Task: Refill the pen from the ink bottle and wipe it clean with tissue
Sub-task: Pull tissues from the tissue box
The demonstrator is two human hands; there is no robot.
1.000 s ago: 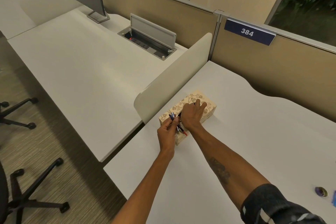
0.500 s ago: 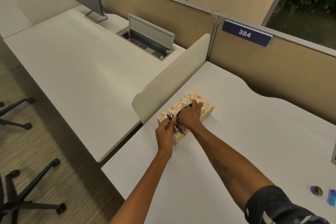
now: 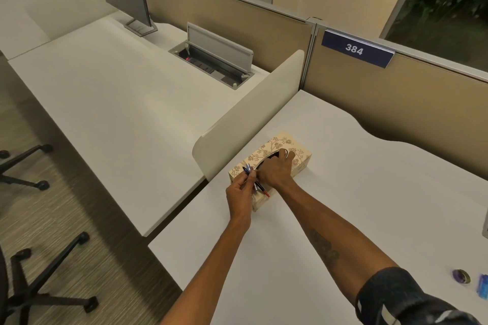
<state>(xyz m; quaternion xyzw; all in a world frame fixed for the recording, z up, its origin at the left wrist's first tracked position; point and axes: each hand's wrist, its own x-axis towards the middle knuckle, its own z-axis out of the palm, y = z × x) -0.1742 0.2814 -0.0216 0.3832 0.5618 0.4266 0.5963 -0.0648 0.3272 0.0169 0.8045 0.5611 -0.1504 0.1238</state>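
Observation:
A beige tissue box with a floral print lies on the white desk beside the low divider. My right hand rests on top of the box, its fingers reaching into the dark oval slot; whether it grips tissue is hidden. My left hand hovers at the box's near end and pinches a bundle of pen parts, blue at the top and red-tipped at the bottom. A small round purple cap and a blue object lie at the far right edge of the desk.
A curved white divider separates this desk from the neighbouring desk, which carries a monitor stand and an open cable box. Tan partition panels with a sign reading 384 close the back. Office chair bases stand on the floor left.
My right hand's fingers have shifted slightly along the box's slot. The left hand holds the pen parts in the same spot. The camera has tilted a little.

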